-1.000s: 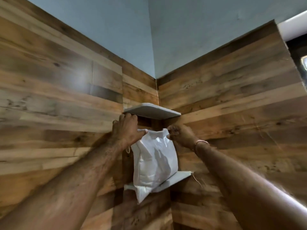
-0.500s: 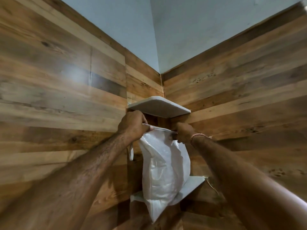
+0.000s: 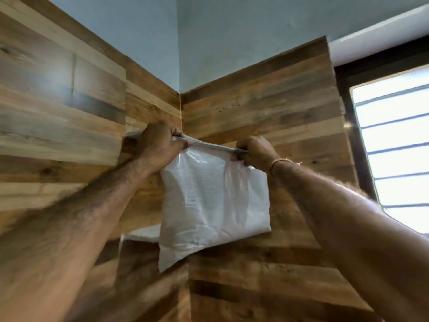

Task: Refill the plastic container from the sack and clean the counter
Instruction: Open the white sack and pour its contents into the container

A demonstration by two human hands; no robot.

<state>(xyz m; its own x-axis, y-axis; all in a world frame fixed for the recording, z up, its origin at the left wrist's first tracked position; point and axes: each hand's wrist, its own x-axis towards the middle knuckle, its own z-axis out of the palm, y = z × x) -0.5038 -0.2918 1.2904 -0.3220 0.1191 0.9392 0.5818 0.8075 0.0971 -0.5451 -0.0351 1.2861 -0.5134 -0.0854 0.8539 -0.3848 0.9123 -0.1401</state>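
A white woven sack (image 3: 213,205) hangs in the air in front of the wall corner, its top edge stretched flat between both hands. My left hand (image 3: 160,145) grips the sack's top left corner. My right hand (image 3: 255,152), with a thin band at the wrist, grips the top right corner. The sack's bottom bulges with its contents and hangs free of the lower shelf. No plastic container or counter is in view.
Wood-plank walls meet in a corner behind the sack. A white lower corner shelf (image 3: 141,233) shows at the sack's left; an upper shelf edge (image 3: 132,134) peeks out behind my left hand. A barred window (image 3: 394,147) is at the right.
The sack has been lifted off the lower corner shelf and pulled out toward me and to the right. Both hands have kept their grip on its top edge.
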